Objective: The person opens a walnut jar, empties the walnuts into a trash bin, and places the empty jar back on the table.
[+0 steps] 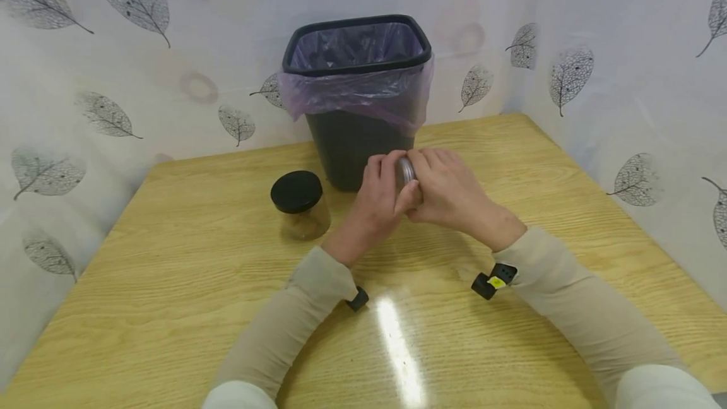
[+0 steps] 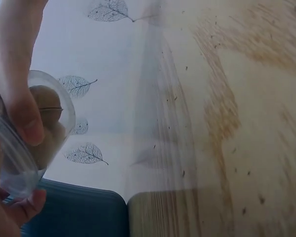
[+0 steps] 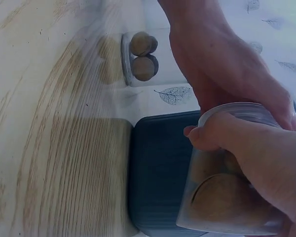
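Observation:
Both hands hold a clear jar (image 1: 406,172) above the table, in front of the bin. My right hand (image 1: 454,191) grips its body; in the right wrist view that jar (image 3: 192,215) lies tilted, the thumb across its side. My left hand (image 1: 372,204) is curled round the ridged neck end, its fingers seen from above in the right wrist view. Through the clear wall show round brown nuts (image 2: 50,106) with a slit in the shell. Whether a lid sits on the neck, I cannot tell; the left fingers cover it.
A second clear jar (image 1: 307,223) with a black lid (image 1: 296,191) stands left of the hands, round brown nuts (image 3: 143,68) at its bottom. Behind is a dark bin (image 1: 358,144) lined with a purple bag (image 1: 363,90). Leaf-patterned curtain (image 1: 170,68) borders the wooden table (image 1: 187,270).

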Demonstrator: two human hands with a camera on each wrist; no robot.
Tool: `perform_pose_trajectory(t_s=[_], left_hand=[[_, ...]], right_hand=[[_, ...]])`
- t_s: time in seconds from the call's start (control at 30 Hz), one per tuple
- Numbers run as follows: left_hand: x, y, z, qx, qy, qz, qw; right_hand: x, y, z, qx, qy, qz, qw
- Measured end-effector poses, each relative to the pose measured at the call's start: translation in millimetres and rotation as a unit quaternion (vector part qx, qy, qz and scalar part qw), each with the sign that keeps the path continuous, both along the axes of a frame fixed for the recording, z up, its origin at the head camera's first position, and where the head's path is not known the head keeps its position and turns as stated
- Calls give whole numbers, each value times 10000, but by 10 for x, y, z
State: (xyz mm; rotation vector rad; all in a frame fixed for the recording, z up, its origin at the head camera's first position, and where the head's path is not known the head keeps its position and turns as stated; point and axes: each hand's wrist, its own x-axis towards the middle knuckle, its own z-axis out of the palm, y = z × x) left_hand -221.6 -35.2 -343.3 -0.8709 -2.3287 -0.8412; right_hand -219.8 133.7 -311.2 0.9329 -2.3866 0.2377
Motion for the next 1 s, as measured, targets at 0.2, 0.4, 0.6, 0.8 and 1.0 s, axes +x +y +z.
perform_pose_trajectory(t_s=[0.2,0.4,0.6,0.8,1.0], left_hand=[[12,44,-19,179,50,304,9994],[38,76,-54,380,-235,437,9980],[61,97,-66,393,-731,456,9955],[79,105,-53,435,-1136,436,9916],[61,77,-46,104,-641,341,9973]], right_hand=[[-9,-48,-25,-44,218,-12,9998],[-21,-60,-66,-86,315,42,9995],[-27,-66,-113,-111,378,60,9992],[-25,-68,-127,-54,327,38,9994],[-35,-17,-13,59,-660,144,9977]])
